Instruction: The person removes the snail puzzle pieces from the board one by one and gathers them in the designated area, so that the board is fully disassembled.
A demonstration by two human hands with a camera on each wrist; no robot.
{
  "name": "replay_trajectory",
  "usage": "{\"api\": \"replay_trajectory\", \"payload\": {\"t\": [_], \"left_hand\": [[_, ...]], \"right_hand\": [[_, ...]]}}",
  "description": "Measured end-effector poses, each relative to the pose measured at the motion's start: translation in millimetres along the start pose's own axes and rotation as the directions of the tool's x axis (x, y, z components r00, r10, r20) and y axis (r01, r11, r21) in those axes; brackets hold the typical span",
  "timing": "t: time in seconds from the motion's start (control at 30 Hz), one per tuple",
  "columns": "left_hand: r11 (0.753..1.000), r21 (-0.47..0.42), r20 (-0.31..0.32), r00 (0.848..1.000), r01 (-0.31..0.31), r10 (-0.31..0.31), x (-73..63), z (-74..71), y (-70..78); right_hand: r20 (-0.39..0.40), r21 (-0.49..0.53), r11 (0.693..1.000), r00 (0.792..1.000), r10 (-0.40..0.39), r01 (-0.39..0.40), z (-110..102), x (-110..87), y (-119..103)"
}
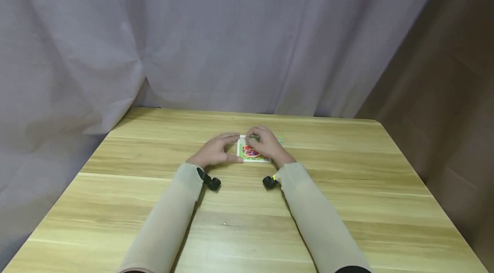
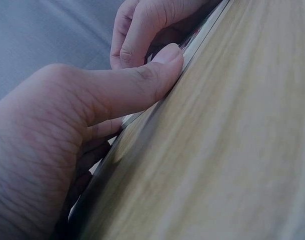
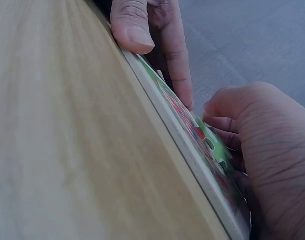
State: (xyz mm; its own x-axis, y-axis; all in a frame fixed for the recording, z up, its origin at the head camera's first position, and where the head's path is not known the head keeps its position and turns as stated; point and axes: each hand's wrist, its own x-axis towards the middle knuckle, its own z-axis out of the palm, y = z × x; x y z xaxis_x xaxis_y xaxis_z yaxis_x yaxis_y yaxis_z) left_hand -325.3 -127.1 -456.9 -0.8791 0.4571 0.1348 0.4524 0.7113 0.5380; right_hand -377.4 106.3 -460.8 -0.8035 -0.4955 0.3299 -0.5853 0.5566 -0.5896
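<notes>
A small jigsaw puzzle (image 1: pixel 251 152) with a red and multicoloured picture on green sits in a white-edged tray (image 1: pixel 257 161) on the table. My left hand (image 1: pixel 216 149) spans the tray's left side, fingers extended to its far corner and thumb on the near corner. Over the tray, my right hand (image 1: pixel 267 143) bends its thumb and index finger together. A green puzzle piece (image 3: pixel 218 147) with a notched edge shows at those fingers in the right wrist view, tilted above the picture. The right hand hides part of the puzzle from the head view.
Another bit of green puzzle (image 1: pixel 279 139) peeks out beyond the right hand. The wooden table (image 1: pixel 247 230) reaches a grey curtain (image 1: pixel 231 41) at the back. A black wrist camera (image 1: pixel 213 184) is strapped at the left sleeve, another camera (image 1: pixel 269 182) at the right.
</notes>
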Motion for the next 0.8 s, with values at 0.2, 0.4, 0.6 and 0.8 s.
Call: {"api": "replay_trajectory", "payload": {"t": [0.2, 0.4, 0.6, 0.8], "left_hand": [[1.0, -0.012, -0.001, 1.0, -0.002, 0.002, -3.3, -1.3, -0.1], [1.0, -0.022, 0.012, 1.0, 0.004, -0.003, -2.1, 4.6, -1.6], [0.999, -0.032, 0.004, 1.0, -0.006, 0.006, 1.2, 7.8, -0.4], [1.0, -0.027, 0.012, 1.0, -0.005, 0.005, 2.8, 13.0, 0.5]], "right_hand": [[-0.002, 0.011, 1.0, 1.0, 0.026, -0.026, 3, -0.5, -4], [0.003, 0.022, 0.997, 0.997, 0.072, -0.072, 3, -4.9, -3], [-0.008, 0.024, 0.998, 0.998, 0.059, -0.059, 2, -6.8, 2], [-0.021, 0.065, 0.997, 0.999, 0.046, -0.045, 0, -11.7, 5]]}}
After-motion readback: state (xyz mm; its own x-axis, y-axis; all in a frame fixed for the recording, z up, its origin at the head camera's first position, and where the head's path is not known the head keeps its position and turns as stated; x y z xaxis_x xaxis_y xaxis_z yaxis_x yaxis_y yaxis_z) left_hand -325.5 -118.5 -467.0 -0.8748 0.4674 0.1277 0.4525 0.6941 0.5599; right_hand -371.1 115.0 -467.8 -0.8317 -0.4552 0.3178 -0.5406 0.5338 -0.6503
